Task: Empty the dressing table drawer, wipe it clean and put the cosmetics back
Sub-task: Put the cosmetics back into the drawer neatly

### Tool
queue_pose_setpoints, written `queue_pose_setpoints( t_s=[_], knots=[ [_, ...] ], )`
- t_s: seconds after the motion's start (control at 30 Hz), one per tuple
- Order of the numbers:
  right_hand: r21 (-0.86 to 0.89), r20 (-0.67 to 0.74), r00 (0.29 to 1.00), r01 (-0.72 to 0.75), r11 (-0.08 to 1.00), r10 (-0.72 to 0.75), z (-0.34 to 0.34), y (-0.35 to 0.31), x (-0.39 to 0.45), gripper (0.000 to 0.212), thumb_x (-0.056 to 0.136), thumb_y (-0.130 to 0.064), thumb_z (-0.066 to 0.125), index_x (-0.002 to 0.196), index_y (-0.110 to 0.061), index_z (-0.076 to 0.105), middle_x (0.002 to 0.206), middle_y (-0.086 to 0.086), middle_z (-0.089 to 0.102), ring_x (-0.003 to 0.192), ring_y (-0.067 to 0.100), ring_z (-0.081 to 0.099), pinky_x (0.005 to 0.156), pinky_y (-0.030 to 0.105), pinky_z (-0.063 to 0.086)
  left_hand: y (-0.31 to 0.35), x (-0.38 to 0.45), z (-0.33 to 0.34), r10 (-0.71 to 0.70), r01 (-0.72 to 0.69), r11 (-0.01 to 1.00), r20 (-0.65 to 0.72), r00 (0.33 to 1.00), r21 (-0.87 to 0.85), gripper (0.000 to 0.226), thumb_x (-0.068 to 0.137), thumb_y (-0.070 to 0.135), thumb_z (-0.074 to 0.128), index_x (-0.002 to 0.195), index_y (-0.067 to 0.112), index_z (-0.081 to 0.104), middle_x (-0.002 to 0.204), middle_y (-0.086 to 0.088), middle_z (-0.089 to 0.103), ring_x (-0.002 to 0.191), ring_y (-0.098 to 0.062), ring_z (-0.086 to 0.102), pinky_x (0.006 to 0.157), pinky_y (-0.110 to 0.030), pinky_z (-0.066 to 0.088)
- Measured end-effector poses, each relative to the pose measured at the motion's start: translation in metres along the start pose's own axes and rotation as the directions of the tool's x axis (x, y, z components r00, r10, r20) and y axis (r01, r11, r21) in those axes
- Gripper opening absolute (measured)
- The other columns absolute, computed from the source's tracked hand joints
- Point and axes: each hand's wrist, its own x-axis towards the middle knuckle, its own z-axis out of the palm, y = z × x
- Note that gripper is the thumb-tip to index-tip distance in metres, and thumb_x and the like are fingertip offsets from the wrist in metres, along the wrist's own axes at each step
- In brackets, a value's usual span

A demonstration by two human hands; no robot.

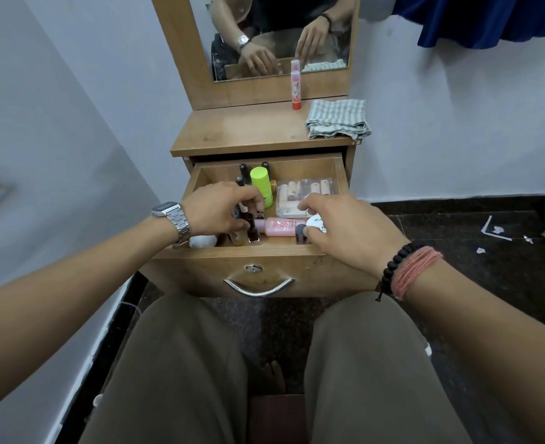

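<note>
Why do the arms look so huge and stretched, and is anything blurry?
Head view: the wide-angle lens stretches the forearms and bends the walls near the edges; the light is soft and even, without hard shadows; the left hand and right hand over the drawer look slightly soft, and the mirror shows a dim reflection.

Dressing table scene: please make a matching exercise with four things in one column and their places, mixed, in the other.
1. striped cloth
2. green bottle
3. pink tube
4. pink bottle

A. lying in the drawer, near its front
B. folded on the tabletop, right side
C. upright in the drawer
D. standing on the tabletop before the mirror

Pairs: 1-B, 2-C, 3-D, 4-A
</note>
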Motion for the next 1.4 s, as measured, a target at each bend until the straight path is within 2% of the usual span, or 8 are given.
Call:
queue_pose_setpoints(
  t_s=[0.1,0.23,0.73,0.93,1.03,1.1,1.23,1.4],
  knots=[
    [0.001,0.001,1.0,0.001,1.0,-0.001,0.0,0.001,0.001,0.041,0.094,-0.029,0.048,0.134,-0.026,0.048,0.125,0.002,0.062,0.11,0.026,0.06,0.087,0.041,0.052,-0.005,0.001,0.006,-0.012,0.012,1.0,0.022,1.0,-0.006,0.037,0.076,0.024,0.075,0.108,0.033,0.057,0.088,0.021,0.055,0.086,-0.01,0.054,0.068,-0.036,0.049],
    [-0.003,-0.001,1.0,0.004,1.0,-0.004,0.001,0.001,0.001,0.04,0.093,-0.029,0.048,0.133,-0.026,0.049,0.122,0.002,0.063,0.108,0.027,0.06,0.086,0.042,0.052,-0.008,0.002,0.008,-0.007,0.007,1.0,0.031,0.999,-0.006,0.038,0.077,0.024,0.075,0.11,0.033,0.058,0.086,0.024,0.049,0.086,-0.009,0.051,0.069,-0.034,0.047],
    [-0.019,0.008,1.0,0.012,1.0,-0.012,0.001,-0.001,0.001,0.037,0.095,-0.029,0.049,0.131,-0.025,0.05,0.121,0.003,0.064,0.107,0.026,0.061,0.085,0.041,0.053,-0.013,0.001,0.012,0.003,-0.005,0.999,0.062,0.998,0.031,0.037,0.078,0.023,0.074,0.11,0.035,0.058,0.097,0.018,0.06,0.095,-0.011,0.055,0.071,-0.036,0.051],
    [-0.024,0.013,1.0,0.012,1.0,-0.012,0.0,-0.001,0.0,0.034,0.094,-0.028,0.049,0.128,-0.024,0.052,0.117,0.003,0.065,0.104,0.027,0.061,0.083,0.042,0.053,-0.015,0.0,0.011,0.041,-0.042,0.999,0.058,0.997,0.01,0.034,0.08,0.032,0.072,0.112,0.032,0.06,0.106,0.013,0.063,0.097,-0.009,0.053,0.081,-0.034,0.048],
    [-0.025,0.011,1.0,0.008,1.0,-0.008,0.0,-0.001,0.0,0.033,0.094,-0.028,0.049,0.127,-0.025,0.052,0.115,0.003,0.066,0.103,0.027,0.061,0.082,0.042,0.053,-0.016,0.003,0.003,0.063,-0.064,0.997,-0.012,0.998,-0.049,0.033,0.083,0.048,0.058,0.109,0.029,0.062,0.107,0.01,0.063,0.093,-0.01,0.055,0.078,-0.035,0.05],
    [-0.026,0.009,1.0,0.009,1.0,-0.009,0.001,-0.001,0.0,0.031,0.094,-0.027,0.049,0.125,-0.024,0.053,0.113,0.003,0.066,0.1,0.027,0.062,0.08,0.041,0.054,-0.015,0.007,-0.002,0.065,-0.071,0.996,-0.083,0.994,-0.061,0.038,0.081,0.051,0.047,0.106,0.028,0.063,0.104,0.009,0.064,0.092,-0.013,0.058,0.077,-0.038,0.051],
    [-0.026,-0.009,1.0,0.023,0.999,-0.023,0.002,-0.002,-0.001,0.028,0.095,-0.027,0.05,0.122,-0.024,0.054,0.111,0.002,0.066,0.095,0.026,0.063,0.071,0.034,0.05,-0.017,0.029,-0.012,0.034,-0.048,0.997,-0.198,0.98,-0.066,0.018,0.087,0.031,0.06,0.103,0.026,0.064,0.1,0.008,0.065,0.088,-0.011,0.059,0.073,-0.038,0.052],
    [-0.038,-0.017,0.999,0.035,0.999,-0.036,0.001,-0.004,-0.003,0.028,0.096,-0.028,0.048,0.123,-0.024,0.054,0.113,0.0,0.064,0.096,0.026,0.061,0.065,0.032,0.04,-0.014,0.064,-0.025,-0.007,-0.02,0.996,-0.294,0.956,-0.09,0.018,0.087,0.023,0.06,0.105,0.021,0.064,0.101,0.005,0.065,0.091,-0.014,0.061,0.077,-0.035,0.051]
  ],
)
